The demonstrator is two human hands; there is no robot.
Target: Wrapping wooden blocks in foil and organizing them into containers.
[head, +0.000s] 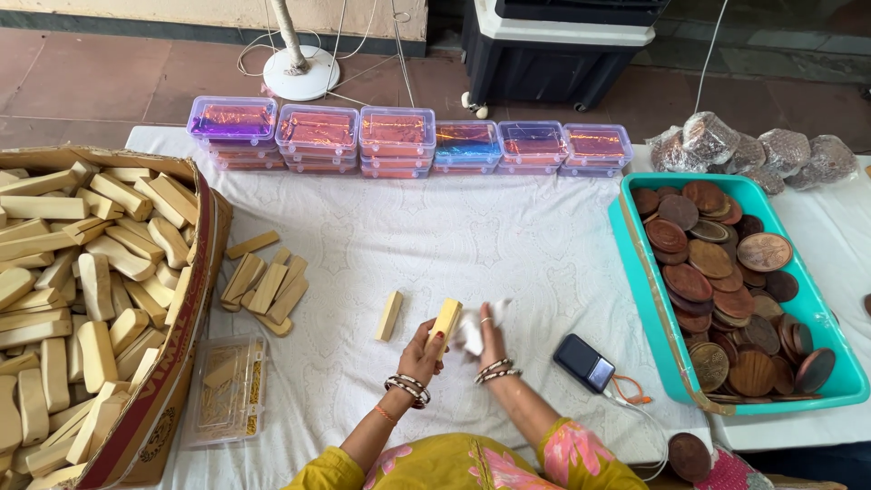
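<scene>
Centrally, the white-clothed table (472, 245) lies bare between a cardboard box (195, 299) of wooden blocks and a teal tray (635, 299) of round wooden discs. The left hand (422, 349) keeps a clenched grip on a pale rectangular wooden block (445, 320), upright above the table's near edge. The right hand (488, 338) pinches a crumpled white cloth (470, 331), partly hidden behind its fingers.

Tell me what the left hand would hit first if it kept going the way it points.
Probably nothing soon: the left hand, holding a wooden block, points up the white cloth toward the stacked plastic boxes. Depth is unclear.
</scene>
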